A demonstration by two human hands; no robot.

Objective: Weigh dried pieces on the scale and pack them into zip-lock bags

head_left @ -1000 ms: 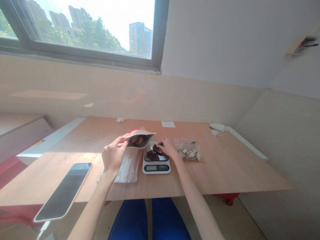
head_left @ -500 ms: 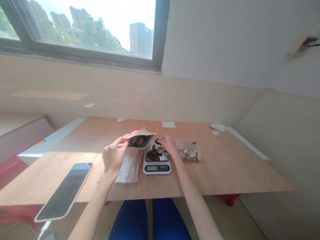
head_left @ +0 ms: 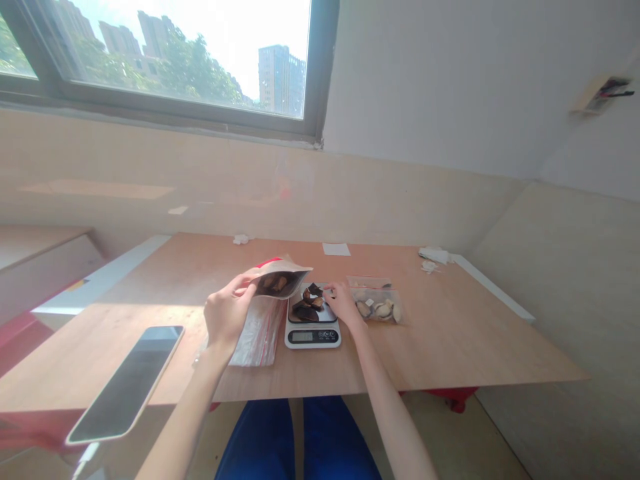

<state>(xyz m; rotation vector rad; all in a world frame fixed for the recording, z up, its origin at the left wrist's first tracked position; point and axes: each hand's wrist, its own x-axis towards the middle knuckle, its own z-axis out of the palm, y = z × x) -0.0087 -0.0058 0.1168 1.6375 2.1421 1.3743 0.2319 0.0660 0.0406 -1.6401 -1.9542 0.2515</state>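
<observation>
My left hand (head_left: 230, 307) grips the rim of a pale pouch (head_left: 286, 267). Its mouth gapes toward me, and brownish dried pieces show inside. To the pouch's right, a white kitchen scale (head_left: 313, 340) carries a small heap of dark dried slices (head_left: 309, 308) on its shiny plate. Over the plate's right edge is my right hand (head_left: 343, 303), fingers slightly apart beside the heap, with no piece visible in them. A clear zip bag (head_left: 383, 308) of pale, dark-edged pieces lies right of that hand. Flat clear zip bags (head_left: 257, 337) are stacked left of the scale.
A phone (head_left: 127, 383) with a cable plugged in overhangs the wooden table's (head_left: 450, 333) front left edge. Along the back lie a white paper (head_left: 337, 249) and crumpled white scraps (head_left: 435, 255). A wall and window stand behind the table.
My right hand has let a dark slice down onto the heap and drawn slightly right. My left hand and the pouch have stayed in place.
</observation>
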